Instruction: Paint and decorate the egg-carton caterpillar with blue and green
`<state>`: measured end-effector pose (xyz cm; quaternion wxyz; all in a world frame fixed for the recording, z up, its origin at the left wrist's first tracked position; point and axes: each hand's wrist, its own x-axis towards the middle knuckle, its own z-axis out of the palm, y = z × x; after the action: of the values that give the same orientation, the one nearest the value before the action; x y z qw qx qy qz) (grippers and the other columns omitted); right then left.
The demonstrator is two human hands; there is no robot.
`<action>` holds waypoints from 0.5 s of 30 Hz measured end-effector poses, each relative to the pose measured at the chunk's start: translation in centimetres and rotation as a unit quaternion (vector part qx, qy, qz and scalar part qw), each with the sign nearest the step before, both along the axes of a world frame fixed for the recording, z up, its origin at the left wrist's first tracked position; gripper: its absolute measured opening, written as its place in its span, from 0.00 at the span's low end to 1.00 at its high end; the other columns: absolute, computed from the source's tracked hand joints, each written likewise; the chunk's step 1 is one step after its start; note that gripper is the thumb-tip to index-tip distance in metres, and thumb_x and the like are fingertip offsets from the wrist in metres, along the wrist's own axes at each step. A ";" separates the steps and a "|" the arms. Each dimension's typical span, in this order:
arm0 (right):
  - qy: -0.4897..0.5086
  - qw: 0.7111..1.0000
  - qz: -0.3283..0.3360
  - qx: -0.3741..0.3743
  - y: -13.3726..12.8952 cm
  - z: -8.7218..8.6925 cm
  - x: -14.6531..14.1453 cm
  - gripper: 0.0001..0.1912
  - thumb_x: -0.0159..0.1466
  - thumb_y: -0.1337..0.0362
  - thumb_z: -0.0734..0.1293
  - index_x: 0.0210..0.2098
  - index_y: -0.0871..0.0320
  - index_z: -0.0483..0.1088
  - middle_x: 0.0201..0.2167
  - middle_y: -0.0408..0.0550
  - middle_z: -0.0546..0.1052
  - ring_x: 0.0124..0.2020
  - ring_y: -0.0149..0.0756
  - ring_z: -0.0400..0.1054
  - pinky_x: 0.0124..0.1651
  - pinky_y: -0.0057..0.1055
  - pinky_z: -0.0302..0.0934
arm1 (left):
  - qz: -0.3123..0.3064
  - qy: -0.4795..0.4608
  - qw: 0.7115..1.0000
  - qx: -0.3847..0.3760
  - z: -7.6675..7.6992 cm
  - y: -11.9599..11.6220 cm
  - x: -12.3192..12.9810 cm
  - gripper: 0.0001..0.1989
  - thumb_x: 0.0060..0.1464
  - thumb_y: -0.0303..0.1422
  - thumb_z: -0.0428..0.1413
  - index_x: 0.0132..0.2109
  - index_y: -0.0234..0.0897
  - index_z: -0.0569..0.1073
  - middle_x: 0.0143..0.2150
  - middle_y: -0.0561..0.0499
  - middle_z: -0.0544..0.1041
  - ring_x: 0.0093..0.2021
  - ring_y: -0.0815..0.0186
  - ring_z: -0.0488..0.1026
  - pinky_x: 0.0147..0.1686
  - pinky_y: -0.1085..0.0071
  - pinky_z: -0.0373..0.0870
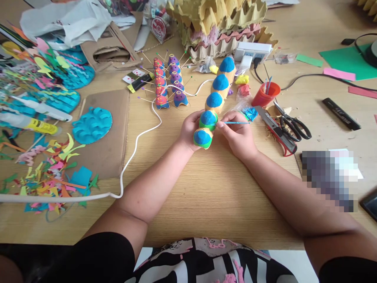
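Observation:
A strip of egg carton cups (214, 101) points away from me, its several bumps topped with blue, clay-like material. Green covers the lower sides of the nearest two bumps. My left hand (191, 131) is wrapped around the strip's near end from the left. Between the fingertips of my right hand (239, 135) is a thin blue modelling tool (235, 122), its tip against the green side of the second bump. Just beyond my right hand lies a bag of blue clay (251, 114). A red cup (266, 94) with blue sticks in it stands farther right.
Two finished-looking bumpy strips, red (160, 84) and purple (177, 80), bristle with pins. A white cord (135, 147) crosses the table on the left. Scissors (294, 122) and a box cutter (277, 129) lie right. Egg trays (218, 23) are stacked behind; paper scraps (55, 169) cover the left.

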<state>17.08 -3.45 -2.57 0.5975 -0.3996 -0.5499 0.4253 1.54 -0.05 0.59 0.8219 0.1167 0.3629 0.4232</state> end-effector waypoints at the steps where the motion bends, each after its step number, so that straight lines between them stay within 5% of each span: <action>1: -0.006 1.000 0.001 0.003 0.0 0.1 0.1 0.27 0.60 0.37 0.82 0.32 0.51 0.74 0.33 0.41 0.76 0.36 0.35 0.71 0.42 0.36 0.69 | 0.001 0.000 1.000 0.001 -0.1 0.1 0.0 0.17 0.74 0.34 0.53 0.32 0.40 0.70 0.21 0.55 0.72 0.18 0.72 0.70 0.20 0.76 0.70; 8: -0.040 0.999 0.014 0.028 0.0 0.0 0.2 0.25 0.63 0.38 0.81 0.32 0.51 0.75 0.33 0.42 0.76 0.37 0.37 0.71 0.45 0.38 0.67 | 0.037 -0.004 0.999 0.022 -0.9 0.5 -0.1 0.17 0.72 0.39 0.57 0.33 0.41 0.70 0.22 0.56 0.74 0.20 0.70 0.72 0.23 0.75 0.72; 15: -0.050 0.999 0.006 0.001 0.1 -0.2 0.2 0.25 0.61 0.38 0.82 0.33 0.51 0.77 0.34 0.43 0.78 0.38 0.36 0.71 0.45 0.38 0.68 | 0.033 -0.019 0.999 0.024 -0.4 0.3 0.2 0.21 0.76 0.33 0.50 0.30 0.39 0.71 0.23 0.56 0.74 0.22 0.72 0.72 0.26 0.75 0.71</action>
<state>17.32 -3.37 -2.78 0.5668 -0.4167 -0.5818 0.4081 1.73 0.23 0.15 0.8113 0.1162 0.3402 0.4610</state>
